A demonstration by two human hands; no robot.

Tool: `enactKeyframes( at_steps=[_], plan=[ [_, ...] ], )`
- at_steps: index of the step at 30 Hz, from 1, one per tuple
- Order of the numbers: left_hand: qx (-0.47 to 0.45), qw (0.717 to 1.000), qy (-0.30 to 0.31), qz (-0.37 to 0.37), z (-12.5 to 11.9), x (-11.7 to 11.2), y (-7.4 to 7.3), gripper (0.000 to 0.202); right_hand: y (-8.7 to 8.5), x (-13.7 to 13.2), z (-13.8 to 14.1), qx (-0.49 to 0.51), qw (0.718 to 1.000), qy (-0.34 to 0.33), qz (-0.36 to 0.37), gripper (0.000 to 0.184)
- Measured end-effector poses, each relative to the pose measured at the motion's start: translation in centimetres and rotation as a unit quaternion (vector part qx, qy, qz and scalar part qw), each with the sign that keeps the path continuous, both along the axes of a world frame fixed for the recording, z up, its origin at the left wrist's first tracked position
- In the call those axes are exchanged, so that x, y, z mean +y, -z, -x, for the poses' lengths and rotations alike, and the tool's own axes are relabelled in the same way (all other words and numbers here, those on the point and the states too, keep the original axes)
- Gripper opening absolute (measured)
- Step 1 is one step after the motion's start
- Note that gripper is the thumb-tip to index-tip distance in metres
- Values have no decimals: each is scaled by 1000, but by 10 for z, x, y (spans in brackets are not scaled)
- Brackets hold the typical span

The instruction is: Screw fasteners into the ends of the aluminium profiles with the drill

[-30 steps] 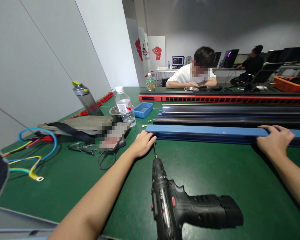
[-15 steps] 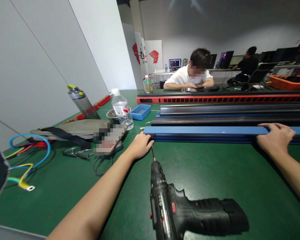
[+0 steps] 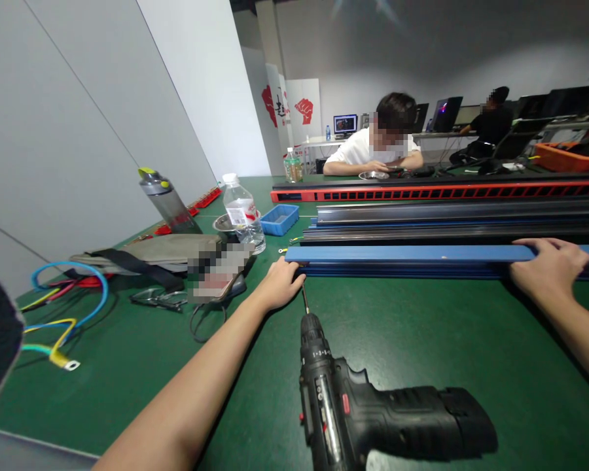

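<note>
Green table (image 3: 422,340): left hand (image 3: 279,284), right hand (image 3: 544,265) hold one blue rail (image 3: 402,254); one drill (image 3: 373,418).

A black cordless drill (image 3: 373,412) lay on its side on the green table (image 3: 446,333). At left lay coloured cables (image 3: 61,314); a grey flask (image 3: 167,201), a water bottle (image 3: 243,212) and a blue tray (image 3: 279,219) stood farther back. A person (image 3: 373,149) sat beyond.

Grey wall panels (image 3: 78,118) flank a green table (image 3: 422,353); desks (image 3: 324,139) line the far wall.
</note>
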State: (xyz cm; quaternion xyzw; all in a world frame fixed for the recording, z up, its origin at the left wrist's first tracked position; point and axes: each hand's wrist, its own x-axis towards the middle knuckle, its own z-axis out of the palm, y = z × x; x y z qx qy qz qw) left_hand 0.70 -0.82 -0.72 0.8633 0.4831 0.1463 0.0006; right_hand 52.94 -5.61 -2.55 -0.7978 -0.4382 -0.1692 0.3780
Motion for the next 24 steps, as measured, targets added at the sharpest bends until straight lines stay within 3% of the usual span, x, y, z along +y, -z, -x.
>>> enactKeyframes(
  at_steps=[24],
  plan=[
    [-9,1000,-16,24,-1,-3,2,26,-8,-1,6,-6,997,33,63,46]
  ],
)
